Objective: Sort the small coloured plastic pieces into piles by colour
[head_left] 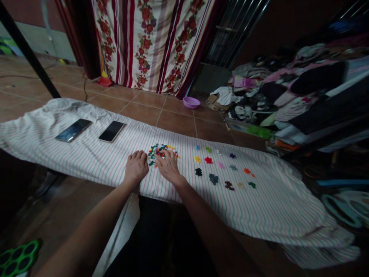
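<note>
A pile of small mixed-colour pieces (153,150) lies on the striped cloth (178,190). My right hand (167,163) reaches over the pile, its fingers touching it; whatever may be between the fingertips is too small to tell. Beside the pile's left edge, my left hand (136,165) rests on the cloth with fingers curled and pointing forward. To the right, small heaps are separated by colour, among them red pieces (208,160), yellow pieces (197,159), black pieces (198,172), dark grey pieces (213,179), brown pieces (229,186) and orange pieces (247,171).
Two phones, one (73,130) farther left and another (112,131) nearer the pile, lie on the cloth. Beyond the cloth, a purple basin (191,102) stands on the tiled floor before a floral curtain (152,42). Heaped clothes (282,88) fill the right side.
</note>
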`<action>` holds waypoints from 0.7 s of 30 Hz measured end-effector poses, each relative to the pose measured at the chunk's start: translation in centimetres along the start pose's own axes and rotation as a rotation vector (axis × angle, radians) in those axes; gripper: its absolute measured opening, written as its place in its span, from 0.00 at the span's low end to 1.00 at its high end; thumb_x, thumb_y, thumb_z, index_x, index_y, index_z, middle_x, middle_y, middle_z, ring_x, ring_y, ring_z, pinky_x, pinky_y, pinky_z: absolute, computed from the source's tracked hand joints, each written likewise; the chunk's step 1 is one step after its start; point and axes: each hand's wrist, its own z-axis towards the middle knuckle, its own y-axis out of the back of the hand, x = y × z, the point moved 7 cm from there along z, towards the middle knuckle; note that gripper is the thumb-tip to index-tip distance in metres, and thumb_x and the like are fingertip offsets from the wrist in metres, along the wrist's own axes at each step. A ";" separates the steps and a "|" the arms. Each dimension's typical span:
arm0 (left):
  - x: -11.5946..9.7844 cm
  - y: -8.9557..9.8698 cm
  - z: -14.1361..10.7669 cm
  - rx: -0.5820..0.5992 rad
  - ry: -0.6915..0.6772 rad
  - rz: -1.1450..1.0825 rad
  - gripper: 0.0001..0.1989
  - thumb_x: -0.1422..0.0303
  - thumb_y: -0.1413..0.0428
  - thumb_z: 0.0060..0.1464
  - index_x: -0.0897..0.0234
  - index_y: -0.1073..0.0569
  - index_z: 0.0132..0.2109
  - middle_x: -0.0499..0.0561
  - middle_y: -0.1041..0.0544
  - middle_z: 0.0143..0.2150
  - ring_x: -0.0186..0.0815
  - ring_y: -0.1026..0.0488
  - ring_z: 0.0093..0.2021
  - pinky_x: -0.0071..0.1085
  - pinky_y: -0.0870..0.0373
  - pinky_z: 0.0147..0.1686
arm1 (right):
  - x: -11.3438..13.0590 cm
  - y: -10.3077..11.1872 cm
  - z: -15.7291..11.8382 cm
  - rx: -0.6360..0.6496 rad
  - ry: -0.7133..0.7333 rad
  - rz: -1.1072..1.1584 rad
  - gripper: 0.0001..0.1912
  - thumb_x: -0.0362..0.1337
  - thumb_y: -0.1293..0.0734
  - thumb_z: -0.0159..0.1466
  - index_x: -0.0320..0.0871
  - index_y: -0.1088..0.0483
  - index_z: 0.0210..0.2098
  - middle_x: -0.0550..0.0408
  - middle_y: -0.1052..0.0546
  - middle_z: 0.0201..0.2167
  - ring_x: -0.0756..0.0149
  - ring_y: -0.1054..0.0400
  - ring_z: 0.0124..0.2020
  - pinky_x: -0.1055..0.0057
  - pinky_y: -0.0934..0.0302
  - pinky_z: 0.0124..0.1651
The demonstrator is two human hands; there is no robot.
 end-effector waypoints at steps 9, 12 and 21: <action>-0.1 -0.1 0.0 0.003 -0.011 0.034 0.11 0.69 0.55 0.60 0.62 0.30 0.46 0.58 0.26 0.53 0.48 0.33 0.57 0.45 0.37 0.51 | -0.5 0.1 0.6 0.017 -0.045 -0.007 0.15 0.40 0.40 0.70 0.53 0.24 0.51 0.50 0.31 0.56 0.52 0.48 0.59 0.52 0.50 0.60; -0.2 -0.1 0.0 -0.005 -0.020 0.048 0.11 0.69 0.55 0.61 0.62 0.30 0.46 0.58 0.26 0.52 0.47 0.33 0.55 0.44 0.37 0.50 | -0.3 -0.1 1.1 0.022 -0.056 -0.006 0.16 0.40 0.41 0.70 0.54 0.25 0.52 0.51 0.31 0.56 0.52 0.48 0.60 0.53 0.50 0.60; -0.3 -0.1 0.0 -0.022 -0.028 0.085 0.10 0.69 0.55 0.61 0.61 0.30 0.45 0.57 0.26 0.50 0.46 0.32 0.53 0.43 0.37 0.48 | 0.0 -0.6 2.9 0.056 -0.078 -0.001 0.12 0.37 0.37 0.68 0.50 0.21 0.43 0.50 0.27 0.47 0.54 0.45 0.53 0.57 0.48 0.56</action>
